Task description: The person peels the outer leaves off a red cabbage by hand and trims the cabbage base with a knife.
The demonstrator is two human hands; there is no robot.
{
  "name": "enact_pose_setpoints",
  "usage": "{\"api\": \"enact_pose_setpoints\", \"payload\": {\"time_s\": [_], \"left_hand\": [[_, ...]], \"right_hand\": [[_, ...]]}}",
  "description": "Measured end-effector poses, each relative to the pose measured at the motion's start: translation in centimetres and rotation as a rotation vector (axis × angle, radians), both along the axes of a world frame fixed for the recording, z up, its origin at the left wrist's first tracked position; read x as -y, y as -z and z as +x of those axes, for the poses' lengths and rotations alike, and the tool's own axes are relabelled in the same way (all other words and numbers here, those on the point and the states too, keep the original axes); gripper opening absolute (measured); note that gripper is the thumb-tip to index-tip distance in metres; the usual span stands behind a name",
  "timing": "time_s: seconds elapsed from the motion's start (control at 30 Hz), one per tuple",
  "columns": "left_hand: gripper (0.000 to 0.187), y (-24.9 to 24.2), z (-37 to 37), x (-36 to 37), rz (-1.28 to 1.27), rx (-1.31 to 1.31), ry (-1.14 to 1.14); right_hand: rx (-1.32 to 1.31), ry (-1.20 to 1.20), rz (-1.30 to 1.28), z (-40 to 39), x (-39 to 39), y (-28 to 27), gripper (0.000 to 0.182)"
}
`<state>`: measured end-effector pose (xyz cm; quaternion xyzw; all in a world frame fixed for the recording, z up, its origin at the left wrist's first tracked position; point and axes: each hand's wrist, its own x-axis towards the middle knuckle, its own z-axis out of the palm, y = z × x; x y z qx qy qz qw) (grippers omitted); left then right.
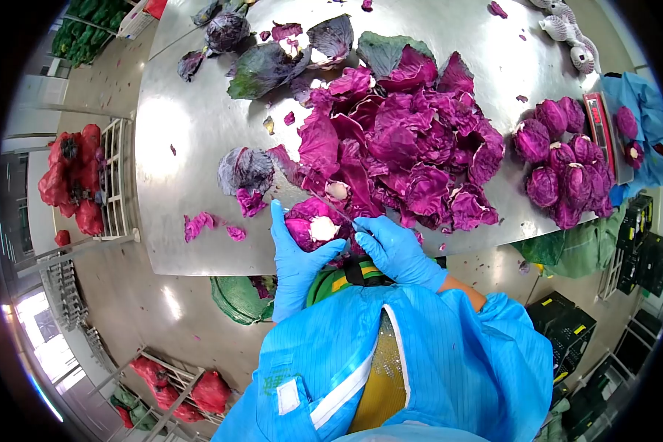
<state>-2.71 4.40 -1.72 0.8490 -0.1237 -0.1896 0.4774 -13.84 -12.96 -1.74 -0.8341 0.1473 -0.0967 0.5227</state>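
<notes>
My left hand (296, 258), in a blue glove, holds a purple cabbage (321, 227) at the table's near edge, its white cut stem facing up. Just right of it, my gloved right hand (399, 253) is closed round the handle of a knife (337, 209), whose thin blade slants up and left above the cabbage. A round white cut piece (337, 190) lies beyond the blade. Behind is a large heap of loose purple leaves (412, 140). To the left of the heap sits a whole dusty purple cabbage (245, 170).
On the metal table (191, 147), trimmed cabbages (574, 184) are piled at the right, beside a red-edged scale (605, 136) and a person in blue (644, 110). Dark outer leaves (269, 70) lie at the back. Red sacks (74, 177) rest on a rack at left.
</notes>
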Motion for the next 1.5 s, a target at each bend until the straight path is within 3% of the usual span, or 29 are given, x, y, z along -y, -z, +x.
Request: {"api": "enact_pose_setpoints", "payload": {"time_s": [0.07,0.27,0.47,0.77,0.87,0.97,1.07,1.13,1.17,1.27,1.3,1.33,1.4,1.47,1.5], "left_hand": [[0.127,-0.2,0.0,0.2,-0.012,-0.016,-0.014],[0.132,1.1,0.3,-0.3,-0.001,0.013,-0.011],[0.122,2.4,0.7,-0.9,-0.120,-0.023,-0.011],[0.117,1.8,0.8,-0.3,-0.009,0.011,0.000],[0.117,1.7,0.4,0.0,-0.021,0.018,-0.027],[0.116,1.0,0.0,0.5,-0.012,-0.036,-0.086],[0.116,1.2,-0.5,0.8,0.032,0.026,-0.132],[0.117,0.7,-1.6,0.7,0.048,0.157,-0.092],[0.117,0.5,-2.1,0.7,0.056,0.227,-0.069],[0.119,1.2,-2.1,0.7,-0.071,0.112,-0.138],[0.120,1.2,-2.0,1.0,-0.045,0.124,-0.130],[0.120,0.9,-1.9,1.0,-0.014,0.136,-0.122],[0.124,-0.1,-1.8,0.9,0.050,0.159,-0.066],[0.129,-1.1,-1.7,0.6,0.157,0.358,0.122],[0.130,-1.6,-1.8,0.3,0.108,0.281,0.103]], "right_hand": [[0.080,0.028,-0.070,0.3,-0.2,0.4,0.030],[-0.128,-0.131,-0.216,1.4,-0.3,0.3,0.029],[-0.086,-0.141,-0.346,3.0,-0.6,1.0,0.024],[-0.209,-0.234,-0.408,4.1,0.0,0.0,0.023],[-0.163,-0.247,-0.698,4.1,0.5,0.6,0.017],[-0.095,-0.219,-0.751,4.4,0.9,0.8,0.014],[-0.091,-0.083,-0.608,4.0,-0.4,2.1,0.012],[-0.198,-0.001,-0.653,5.4,0.9,4.6,0.016],[-0.278,0.172,-0.464,5.7,1.7,4.7,0.028],[-0.194,0.112,-0.280,5.1,1.2,1.3,0.034],[-0.087,0.163,-0.405,4.6,0.7,1.2,0.049],[-0.151,0.124,-0.459,4.4,0.6,-0.7,0.061],[-0.187,0.120,-0.556,5.0,0.5,-1.6,0.058],[-0.147,0.011,-0.488,6.0,1.3,0.3,0.051],[-0.128,-0.045,-0.457,6.3,1.6,0.5,0.048]]}}
